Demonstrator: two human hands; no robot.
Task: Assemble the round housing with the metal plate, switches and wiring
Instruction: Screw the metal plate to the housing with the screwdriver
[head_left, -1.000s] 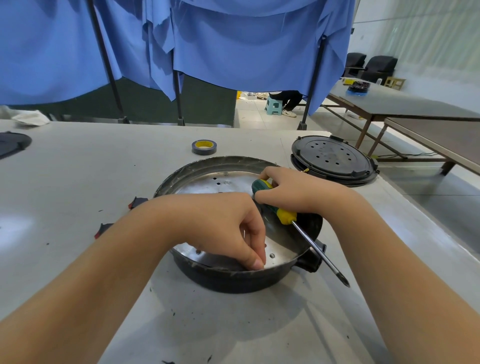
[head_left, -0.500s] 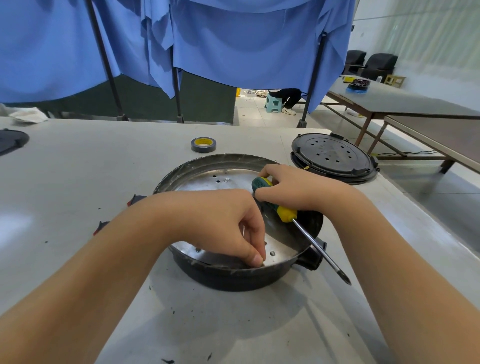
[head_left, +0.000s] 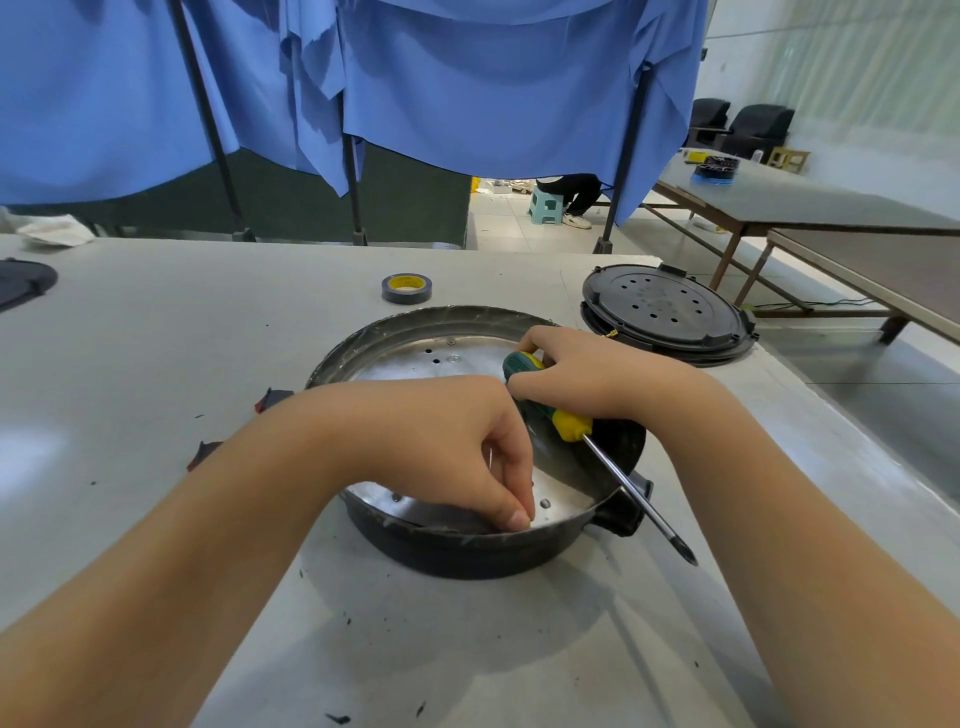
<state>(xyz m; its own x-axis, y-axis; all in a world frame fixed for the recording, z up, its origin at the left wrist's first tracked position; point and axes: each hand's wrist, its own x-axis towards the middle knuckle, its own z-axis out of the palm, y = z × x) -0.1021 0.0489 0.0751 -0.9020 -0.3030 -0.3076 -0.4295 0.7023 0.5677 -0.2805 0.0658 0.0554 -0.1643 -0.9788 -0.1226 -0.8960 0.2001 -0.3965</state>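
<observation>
The round black housing (head_left: 467, 553) sits in the middle of the white table, with a shiny perforated metal plate (head_left: 441, 364) lying inside it. My left hand (head_left: 457, 447) reaches into the near side, its curled fingertips pressed down on the plate close to the rim; whether they pinch something small is hidden. My right hand (head_left: 587, 376) grips the green and yellow handle of a screwdriver (head_left: 613, 467), whose shaft slants out over the housing's right rim toward me. Switches and wiring are not visible.
A black round perforated cover (head_left: 665, 312) lies at the table's far right corner. A grey tape roll (head_left: 407, 287) sits behind the housing. Small dark red-edged parts (head_left: 270, 400) lie left of it. Blue curtains hang behind; more tables stand to the right.
Almost nothing: my left fingertips have shifted very slightly on the plate near the rim. The right hand and screwdriver stay put.
</observation>
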